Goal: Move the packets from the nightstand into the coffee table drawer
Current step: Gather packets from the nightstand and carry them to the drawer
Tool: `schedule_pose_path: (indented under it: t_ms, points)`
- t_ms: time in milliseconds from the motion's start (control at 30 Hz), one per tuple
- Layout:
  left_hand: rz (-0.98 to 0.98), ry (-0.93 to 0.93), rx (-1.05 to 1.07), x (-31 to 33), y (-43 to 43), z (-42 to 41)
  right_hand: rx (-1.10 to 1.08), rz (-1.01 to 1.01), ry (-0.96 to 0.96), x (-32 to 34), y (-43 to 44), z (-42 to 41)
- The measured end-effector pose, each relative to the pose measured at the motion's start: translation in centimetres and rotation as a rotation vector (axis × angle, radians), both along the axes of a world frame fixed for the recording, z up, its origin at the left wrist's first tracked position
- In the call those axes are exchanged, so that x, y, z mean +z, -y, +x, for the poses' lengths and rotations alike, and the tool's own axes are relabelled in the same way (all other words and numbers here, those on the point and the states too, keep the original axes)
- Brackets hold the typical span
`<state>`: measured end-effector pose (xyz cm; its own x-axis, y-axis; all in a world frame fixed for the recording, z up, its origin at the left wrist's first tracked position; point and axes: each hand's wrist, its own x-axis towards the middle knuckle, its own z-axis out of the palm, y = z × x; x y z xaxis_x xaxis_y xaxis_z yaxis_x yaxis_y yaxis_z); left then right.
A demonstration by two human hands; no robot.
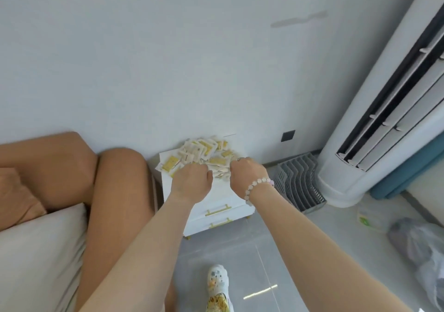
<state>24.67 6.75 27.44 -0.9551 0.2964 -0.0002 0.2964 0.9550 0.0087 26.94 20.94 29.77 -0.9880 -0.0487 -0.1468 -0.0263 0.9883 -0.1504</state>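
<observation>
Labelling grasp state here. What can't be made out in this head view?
Head view only:
1. Left hand and right hand: fingertips hidden behind the hands' own backs, so the grip on the packets is unreadable.
2. Packets: count unclear because the pile overlaps itself; print too small and blurred.
3. Nightstand top: mostly covered by pile and hands.
4. Coffee table drawer: outside the frame.

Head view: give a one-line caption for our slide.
Left hand and right hand grip packets heaped on a white nightstand beside a sofa.
</observation>
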Motion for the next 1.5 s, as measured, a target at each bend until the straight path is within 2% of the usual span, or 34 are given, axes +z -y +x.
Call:
schedule_pose_path:
  t_ms: [67, 167, 267, 367, 533, 667, 733, 967, 1067, 1267, 1367, 1500]
  points:
    - [0.042, -0.096, 0.009, -0.4, 0.8, -2.9, 0.017, 0.015, 0.004, 0.0, 0.9, -3.1]
    - [0.039, -0.131, 0.02, -0.8, 2.0, -6.8, 0.03, 0.016, 0.023, 0.0, 2.2, -7.7]
    - [0.044, -0.103, 0.048, -1.8, 3.3, -10.7, 0.028, 0.018, 0.034, -0.8, 3.4, -11.9]
    - [0.158, -0.074, 0.042, -3.4, 4.4, -13.5, 0.011, 0.025, 0.055, -2.1, 4.1, -14.4]
    - [0.094, -0.013, 0.058, -5.8, 4.9, -15.8, 0.035, 0.055, 0.136, -4.6, 3.7, -16.7]
    - [0.152, 0.048, 0.123, -8.1, 5.0, -18.1, 0.028, 0.055, 0.187, -6.6, 2.8, -19.4]
    - [0.21, 0.058, 0.124, -9.8, 5.2, -19.2, 0.042, 0.073, 0.225, -8.2, 2.2, -20.7]
    - [0.042, 0.17, 0.255, -15.1, 6.7, -21.4, 0.08, 0.102, 0.366, -14.8, 1.0, -26.0]
    - [0.074, 0.258, 0.337, -18.1, 7.6, -22.6, 0.108, 0.072, 0.423, -17.8, 1.2, -28.4]
    - [0.092, 0.294, 0.51, -21.9, 8.8, -26.6, 0.138, 0.025, 0.477, -23.2, 1.2, -33.0]
    - [0.115, 0.325, 0.555, -24.2, 9.2, -28.0, 0.159, 0.039, 0.553, -26.5, 0.7, -34.1]
    - [0.109, 0.455, 0.632, -28.7, 9.6, -28.5, 0.161, 0.1, 0.663, -30.8, -0.3, -34.5]
